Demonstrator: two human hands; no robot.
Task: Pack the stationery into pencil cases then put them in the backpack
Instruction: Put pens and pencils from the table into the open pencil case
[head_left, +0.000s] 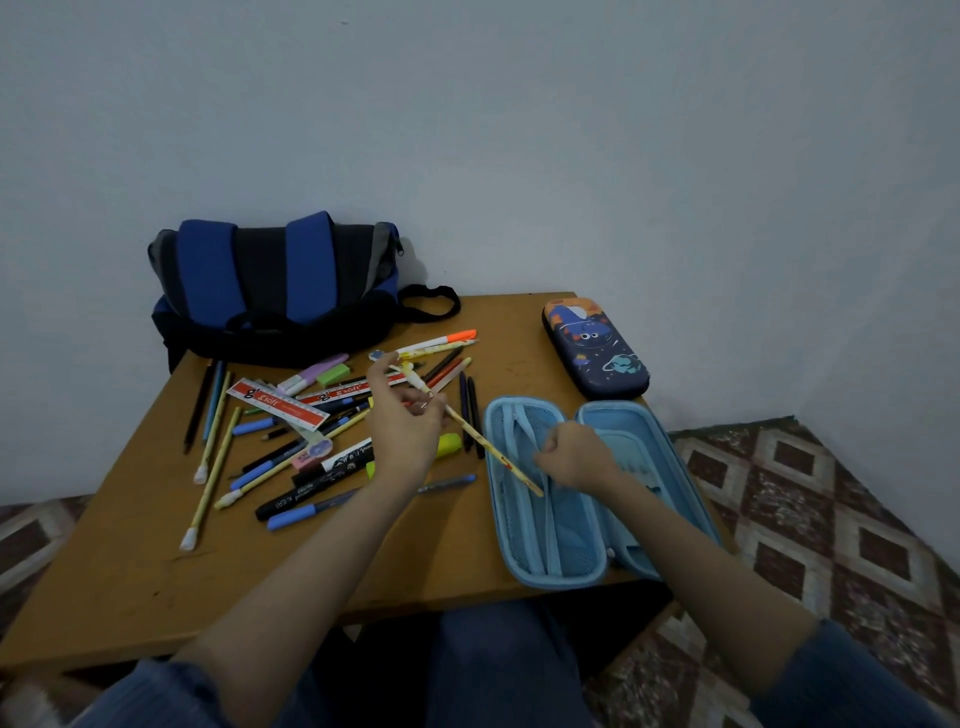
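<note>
Two "g'soft" rulers (283, 404); left fingers (383, 370) grip pencil (488, 448), right fingers (546, 460) pinch case mesh (506, 415)

A pencil (488, 449) is gripped by the left hand (402, 431) beside the open pencil case (571, 540), over which the right hand (574, 457) is curled.

Blue denim-like sleeves are being worn pushed up: the left sleeve (171, 696) at seven o'clock, the right sleeve (841, 675) at five. Forearms are being left bare to the left hand (405, 431) and right hand (576, 457). Dark blue trousers (498, 665) are being worn at six o'clock.
</note>
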